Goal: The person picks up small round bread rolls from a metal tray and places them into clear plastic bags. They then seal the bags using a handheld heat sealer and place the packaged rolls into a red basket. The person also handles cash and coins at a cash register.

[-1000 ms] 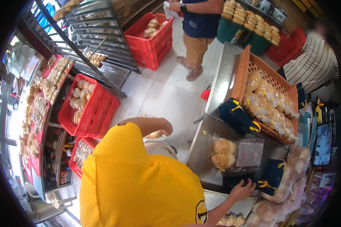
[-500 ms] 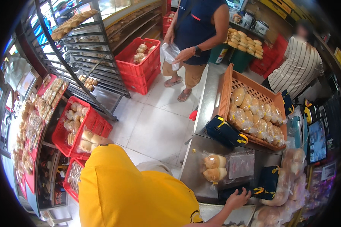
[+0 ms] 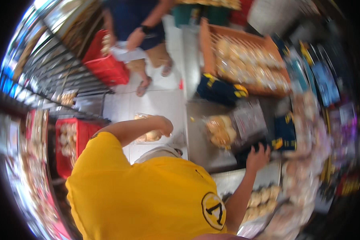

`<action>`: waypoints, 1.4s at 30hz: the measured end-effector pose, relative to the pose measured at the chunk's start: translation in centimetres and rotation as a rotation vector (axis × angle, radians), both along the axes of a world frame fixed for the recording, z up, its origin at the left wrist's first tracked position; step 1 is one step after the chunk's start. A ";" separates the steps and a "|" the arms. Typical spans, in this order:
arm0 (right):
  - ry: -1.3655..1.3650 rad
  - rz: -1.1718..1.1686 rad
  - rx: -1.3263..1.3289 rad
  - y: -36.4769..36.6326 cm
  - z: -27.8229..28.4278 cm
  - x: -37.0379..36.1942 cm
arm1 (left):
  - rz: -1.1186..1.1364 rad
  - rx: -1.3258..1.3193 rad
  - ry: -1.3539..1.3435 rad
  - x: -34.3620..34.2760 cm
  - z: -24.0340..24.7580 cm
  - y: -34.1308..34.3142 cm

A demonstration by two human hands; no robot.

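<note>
**Bagged buns swung in over the floor by the left hand**

The bagged buns are held beneath the left hand, its fingers curled in; the exact grip is hidden. Half a second ago they were seen at the red crate; now they are suspended in front of the body, between that crate and the metal counter. The right hand is again held with fingers spread wide, at a dark pouch on the counter; whether it is touched cannot be told. Just beyond, a second pack of buns is left lying beside a clear plastic packet, as before. Farther out, an orange crate is filled with bagged bread, and a whitish plastic bag is still held by a co-worker. The surroundings are now blurred.
</note>
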State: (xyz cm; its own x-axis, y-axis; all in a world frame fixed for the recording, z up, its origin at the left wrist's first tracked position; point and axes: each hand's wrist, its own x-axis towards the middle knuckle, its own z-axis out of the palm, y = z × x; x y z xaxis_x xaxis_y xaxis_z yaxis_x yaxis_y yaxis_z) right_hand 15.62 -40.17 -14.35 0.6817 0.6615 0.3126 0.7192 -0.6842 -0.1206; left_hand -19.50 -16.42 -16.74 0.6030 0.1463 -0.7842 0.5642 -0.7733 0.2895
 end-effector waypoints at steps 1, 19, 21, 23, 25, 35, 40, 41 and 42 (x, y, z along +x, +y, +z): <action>0.022 0.007 0.009 0.1 0.2 0.0 | -0.109 -0.059 -0.048 0.9 -1.5 0.9; 0.294 -0.531 0.802 -18.6 3.0 -13.2 | -0.549 -0.641 -0.677 26.9 14.3 -12.8; 0.309 -0.677 0.840 -20.5 3.2 -15.1 | -0.503 -0.734 -0.737 29.2 14.3 -16.3; 0.329 -0.798 0.923 -22.5 2.0 -16.6 | -0.498 -0.752 -0.847 32.2 14.2 -19.6; 0.335 -0.911 1.011 -23.3 1.4 -17.7 | -0.303 -0.792 -0.869 35.3 16.7 -23.6; 0.375 -0.766 1.134 -21.6 5.5 -15.4 | -0.278 -1.044 -1.351 42.1 19.1 -34.3; 0.299 0.012 1.030 -18.1 17.5 -13.1 | -0.339 -1.008 -0.690 31.4 9.9 -27.1; 0.274 0.184 0.971 -17.0 20.1 -13.1 | -0.353 -1.001 -0.650 29.9 8.6 -25.1; 0.257 0.323 0.896 -15.6 22.5 -13.4 | -0.382 -1.004 -0.605 28.5 7.7 -23.3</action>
